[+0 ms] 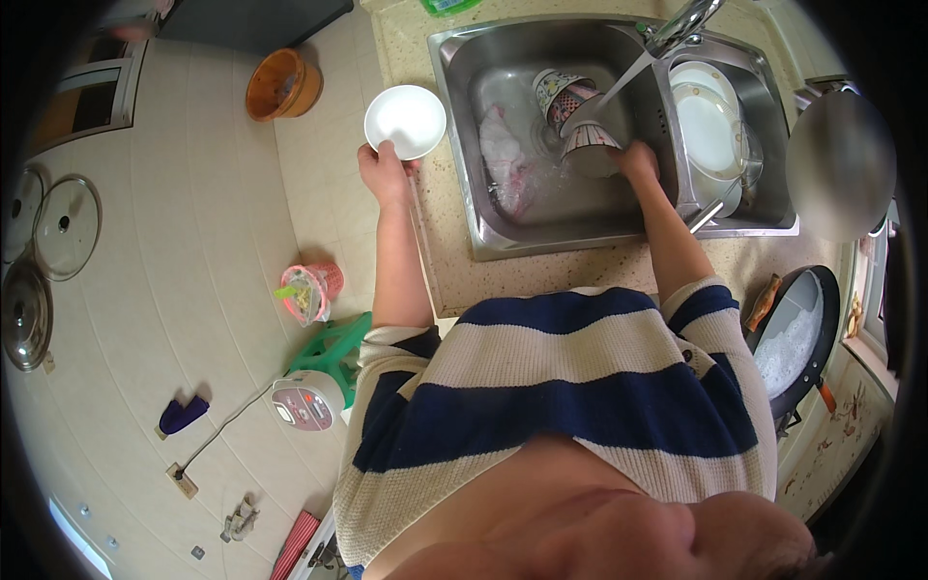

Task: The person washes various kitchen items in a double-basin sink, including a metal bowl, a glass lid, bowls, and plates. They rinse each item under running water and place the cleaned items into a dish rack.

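Note:
My left hand grips the rim of a white bowl over the counter edge, left of the sink. Down in the large basin of the stainless steel sink, my right hand is at the right side of a striped bowl, its fingers partly hidden. Touching that bowl are a patterned bowl and a floral bowl, both tilted. Water runs from the chrome faucet onto the bowls. A pale, wet cloth-like thing lies in the water at the basin's left.
Plates are stacked in the smaller right basin. A frying pan with suds stands at the right. A green bottle is at the counter's back. On the left are a wooden bucket, a pink basket and a rice cooker by a green stool.

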Demonstrator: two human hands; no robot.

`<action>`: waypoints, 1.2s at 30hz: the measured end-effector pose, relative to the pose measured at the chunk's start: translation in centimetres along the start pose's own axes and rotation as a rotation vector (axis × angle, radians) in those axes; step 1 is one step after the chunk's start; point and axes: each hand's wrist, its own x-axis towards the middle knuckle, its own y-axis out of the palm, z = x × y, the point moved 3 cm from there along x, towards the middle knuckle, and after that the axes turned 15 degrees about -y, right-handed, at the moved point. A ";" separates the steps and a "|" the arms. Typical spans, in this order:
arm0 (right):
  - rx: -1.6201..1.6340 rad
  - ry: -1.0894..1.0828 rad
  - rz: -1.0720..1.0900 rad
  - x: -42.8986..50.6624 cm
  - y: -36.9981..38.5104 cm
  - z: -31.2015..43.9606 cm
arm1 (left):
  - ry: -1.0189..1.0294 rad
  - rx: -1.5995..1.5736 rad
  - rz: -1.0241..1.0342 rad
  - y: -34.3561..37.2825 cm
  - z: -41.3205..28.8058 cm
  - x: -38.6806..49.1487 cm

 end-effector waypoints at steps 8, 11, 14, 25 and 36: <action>-0.034 -0.488 -0.218 -1.1 0.4 3.2 | 0.235 0.134 -0.127 0.0 -0.7 -0.7; -0.216 -0.328 -0.182 -3.1 -1.2 4.3 | 0.619 0.128 -0.240 -0.1 -1.7 -3.6; -0.147 -0.193 -0.098 -4.4 -1.6 5.2 | 0.564 0.066 0.076 1.8 -0.8 -5.5; 1.311 0.142 0.530 -7.1 0.1 4.5 | 0.979 0.907 0.861 17.6 9.6 -10.9; 1.674 -0.065 0.054 -6.7 0.3 4.5 | 0.519 0.781 0.373 15.1 7.9 -12.1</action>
